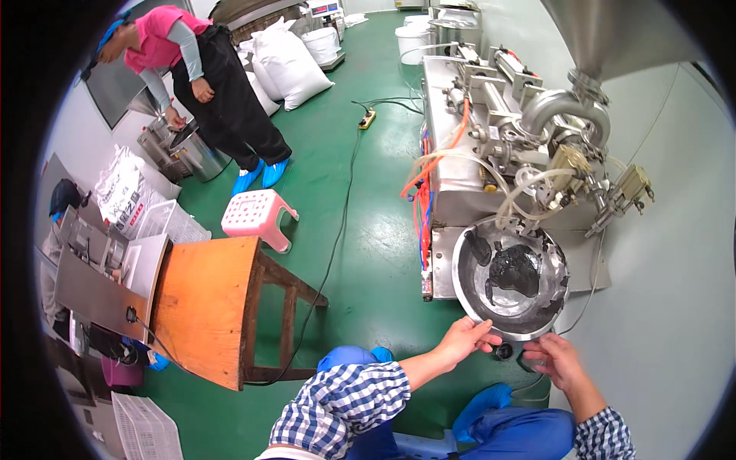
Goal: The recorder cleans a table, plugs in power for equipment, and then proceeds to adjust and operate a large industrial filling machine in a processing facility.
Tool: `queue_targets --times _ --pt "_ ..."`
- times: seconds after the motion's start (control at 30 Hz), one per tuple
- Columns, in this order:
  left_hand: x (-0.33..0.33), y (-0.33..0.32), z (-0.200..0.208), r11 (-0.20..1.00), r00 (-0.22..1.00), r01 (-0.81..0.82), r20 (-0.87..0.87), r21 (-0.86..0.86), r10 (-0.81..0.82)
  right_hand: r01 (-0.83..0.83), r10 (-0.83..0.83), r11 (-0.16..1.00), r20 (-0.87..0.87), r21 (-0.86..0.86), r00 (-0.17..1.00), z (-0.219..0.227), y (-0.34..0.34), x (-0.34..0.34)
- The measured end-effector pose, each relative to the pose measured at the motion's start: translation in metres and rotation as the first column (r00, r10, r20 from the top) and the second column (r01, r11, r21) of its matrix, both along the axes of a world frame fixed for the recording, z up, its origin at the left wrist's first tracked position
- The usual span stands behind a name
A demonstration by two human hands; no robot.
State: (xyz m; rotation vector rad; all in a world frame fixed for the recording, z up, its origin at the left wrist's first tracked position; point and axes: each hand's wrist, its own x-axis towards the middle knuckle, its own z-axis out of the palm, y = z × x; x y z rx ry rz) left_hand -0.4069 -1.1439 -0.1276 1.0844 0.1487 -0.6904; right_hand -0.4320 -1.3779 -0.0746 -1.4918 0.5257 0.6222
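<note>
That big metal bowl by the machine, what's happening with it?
A person in a checked shirt, seen from above, has both hands at the near rim of a steel bowl that sits under the nozzles of a filling machine. The left hand grips the rim; the right hand is just below it, near a small dark round part. A black paste lies in the bowl. Further off, another person bends over a steel pot, beside a pink stool.
</note>
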Motion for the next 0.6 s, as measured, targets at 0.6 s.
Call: queue_targets --times 0.6 --pt "0.03 0.135 0.013 0.683 0.767 -0.179 0.535 0.708 -0.354 0.391 -0.425 0.899 0.178 0.196 0.888 -0.043 0.043 -0.008"
